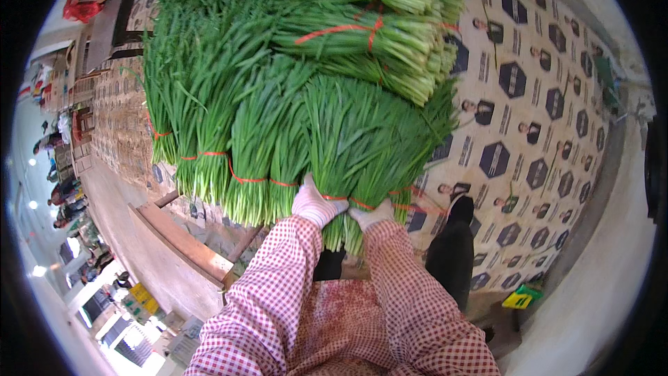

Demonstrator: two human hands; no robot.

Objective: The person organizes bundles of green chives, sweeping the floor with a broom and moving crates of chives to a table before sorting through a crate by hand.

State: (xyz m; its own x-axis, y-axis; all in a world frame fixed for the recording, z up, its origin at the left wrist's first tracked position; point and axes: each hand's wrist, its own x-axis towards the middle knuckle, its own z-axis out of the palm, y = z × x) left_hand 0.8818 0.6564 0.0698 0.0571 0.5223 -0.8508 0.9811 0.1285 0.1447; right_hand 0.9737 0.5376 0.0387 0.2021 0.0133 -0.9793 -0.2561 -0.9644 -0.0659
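Note:
A large pile of garlic chives (219,78) lies before me in bunches tied with red bands. My left hand (317,206), in a striped light glove, grips the left side of a front bunch (334,156) near its red band. From the right side, my right hand (371,214), gloved too, holds chives close to their band. Pale stem ends (342,237) stick out between my hands towards me. Whether both hands hold one bunch or two neighbouring ones cannot be told. More tied bunches (396,36) lie crosswise on top, stems to the right.
Printed sheeting (516,130) covers the floor on the right, beside a pale wall (621,250). A dark shoe and trouser leg (454,250) show near my right arm. At left stands a wooden bench (182,243). A yellow-green object (522,297) lies at lower right. People appear far left.

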